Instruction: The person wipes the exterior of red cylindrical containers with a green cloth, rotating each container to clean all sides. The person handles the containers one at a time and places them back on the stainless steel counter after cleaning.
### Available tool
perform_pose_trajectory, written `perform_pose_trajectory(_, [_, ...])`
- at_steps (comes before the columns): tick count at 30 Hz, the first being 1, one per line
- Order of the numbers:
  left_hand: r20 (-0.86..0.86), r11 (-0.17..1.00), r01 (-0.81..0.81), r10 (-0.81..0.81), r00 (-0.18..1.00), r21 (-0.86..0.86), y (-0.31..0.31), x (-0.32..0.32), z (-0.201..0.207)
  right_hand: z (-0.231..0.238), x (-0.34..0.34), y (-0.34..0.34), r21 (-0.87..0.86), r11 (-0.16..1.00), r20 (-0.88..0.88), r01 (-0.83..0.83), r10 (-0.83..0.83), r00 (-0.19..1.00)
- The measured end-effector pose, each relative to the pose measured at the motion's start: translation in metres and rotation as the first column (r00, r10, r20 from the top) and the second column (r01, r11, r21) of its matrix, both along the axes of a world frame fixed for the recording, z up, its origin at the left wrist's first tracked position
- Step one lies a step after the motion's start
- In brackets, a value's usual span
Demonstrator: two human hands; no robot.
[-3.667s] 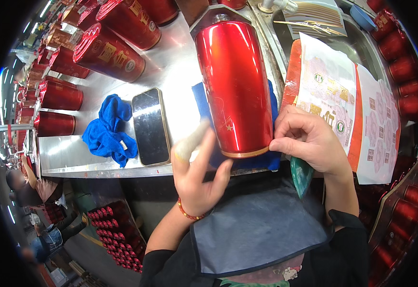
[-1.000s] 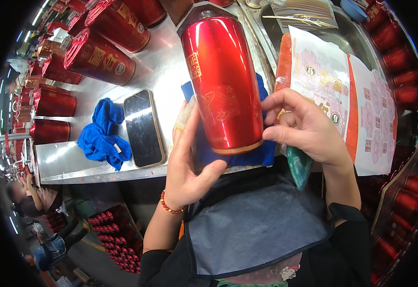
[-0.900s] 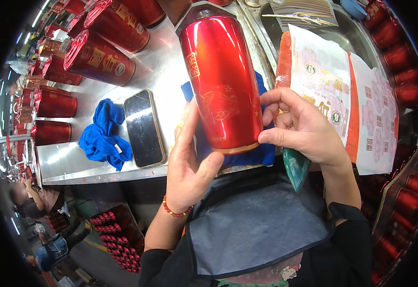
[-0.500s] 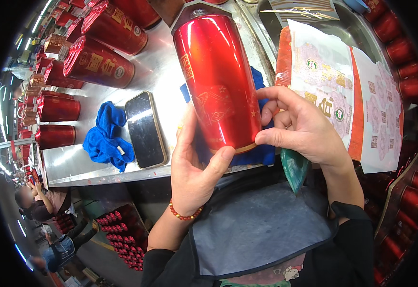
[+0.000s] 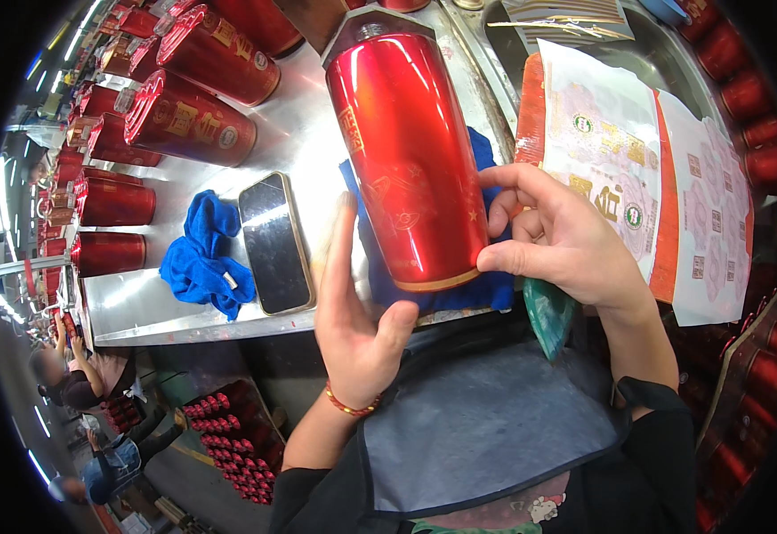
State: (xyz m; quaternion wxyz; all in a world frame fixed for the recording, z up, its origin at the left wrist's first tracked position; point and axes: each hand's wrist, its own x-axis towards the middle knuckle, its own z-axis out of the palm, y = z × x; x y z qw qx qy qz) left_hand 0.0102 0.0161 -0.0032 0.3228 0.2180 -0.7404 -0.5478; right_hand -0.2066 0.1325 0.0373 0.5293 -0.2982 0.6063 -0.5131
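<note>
A glossy red bottle [image 5: 410, 169] with gold markings and a gold rim lies on a blue cloth [image 5: 379, 258], its base turned toward me. My right hand [image 5: 562, 231] grips the bottle's lower right side, thumb at the base edge and index finger along the side. My left hand [image 5: 357, 329] is open beside the lower left of the bottle, fingers up and thumb apart, with a gap to the base. Under my right hand a green pointed piece [image 5: 548, 316] hangs at the table edge; what it is I cannot tell.
A phone [image 5: 277, 245] and a crumpled blue cloth [image 5: 206, 258] lie at left on the metal table [image 5: 130, 311]. Several finished red bottles [image 5: 193, 120] stand behind them. Printed decal sheets [image 5: 606, 142] lie at right by a sink [image 5: 646, 49]. Two people are at the far left.
My left hand has come off the bottle and moved slightly down, its thumb leaving the base. The right hand keeps its hold.
</note>
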Motion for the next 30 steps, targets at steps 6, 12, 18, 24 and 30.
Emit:
perform_pose_trajectory(6, [-0.024,0.737,-0.093,0.103,0.994,-0.669,0.012,0.017,-0.001,-0.002,0.001,0.000,0.003,1.000,-0.005,0.006,-0.006,1.000])
perform_pose_trajectory(12, [-0.027,0.624,-0.048,0.043,0.999,-0.780,0.007,0.012,0.001,-0.008,0.002,0.000,-0.051,0.998,0.010,0.022,-0.021,1.000])
perform_pose_trajectory(18, [-0.054,0.601,-0.038,-0.009,0.999,-0.799,0.010,-0.006,0.009,-0.004,0.000,0.002,0.002,1.000,0.007,-0.009,0.009,1.000])
perform_pose_trajectory(24, [-0.041,0.614,0.011,-0.070,0.997,-0.789,0.010,-0.016,0.016,0.001,-0.025,-0.005,0.019,0.995,-0.026,-0.101,0.101,0.995])
perform_pose_trajectory(30, [-0.068,0.712,-0.058,0.015,0.998,-0.699,0.004,0.012,0.013,0.002,-0.077,-0.070,-0.045,0.970,-0.206,-0.241,0.227,0.952])
